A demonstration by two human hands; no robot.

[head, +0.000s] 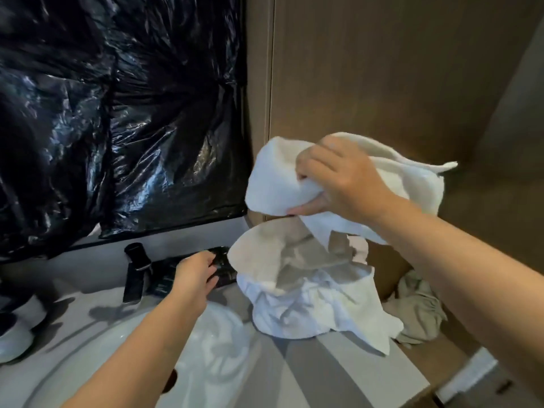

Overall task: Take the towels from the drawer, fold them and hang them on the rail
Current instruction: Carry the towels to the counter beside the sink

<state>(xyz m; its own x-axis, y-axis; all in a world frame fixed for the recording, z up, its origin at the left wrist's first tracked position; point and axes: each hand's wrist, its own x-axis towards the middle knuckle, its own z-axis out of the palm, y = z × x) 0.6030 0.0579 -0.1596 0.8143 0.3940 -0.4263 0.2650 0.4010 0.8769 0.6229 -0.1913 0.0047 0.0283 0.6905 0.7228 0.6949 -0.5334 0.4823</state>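
Note:
My right hand point(341, 178) is raised in front of the brown wall and grips a white towel point(273, 178) that bunches around my fingers and trails down to the right. Below it a crumpled pile of white towels point(309, 295) sits on the counter's right end. My left hand point(197, 275) reaches forward over the counter, fingers apart, just left of the pile's upper edge, holding nothing. A beige towel point(418, 307) lies lower down at the right, in what looks like an open drawer. No rail is in view.
Black plastic sheeting point(117, 113) covers the wall above the counter. A black faucet point(137, 269) and dark bottles point(223, 266) stand behind a white basin point(117, 348). Brown wood panels point(382, 69) rise at the right. A white object point(14, 340) sits at the far left.

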